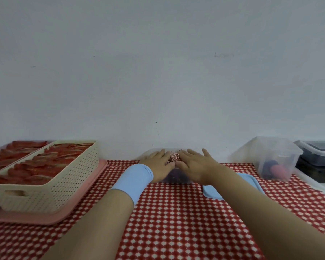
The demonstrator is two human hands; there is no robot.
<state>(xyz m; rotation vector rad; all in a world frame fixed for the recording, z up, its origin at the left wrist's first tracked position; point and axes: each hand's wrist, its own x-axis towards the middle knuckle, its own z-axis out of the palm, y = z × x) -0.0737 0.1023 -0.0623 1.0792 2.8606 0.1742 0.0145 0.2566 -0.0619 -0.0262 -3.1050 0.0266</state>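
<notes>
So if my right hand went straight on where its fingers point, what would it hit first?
Probably the white wall: the right hand lies over the clear container, fingers pointing past its far rim. Depth is unclear; the rim may come first.

On my head-camera feed, the person's arms are bare for all the length I can see. The left forearm (94,222) ends in the one worn item in view, a broad light-blue wristband (132,180). It is plain and unmarked, of soft-looking fabric, and fits snugly round the wrist just below the left hand (158,165). The right forearm (270,212) and the right hand (194,166) are uncovered, as are the fingers of both hands.
</notes>
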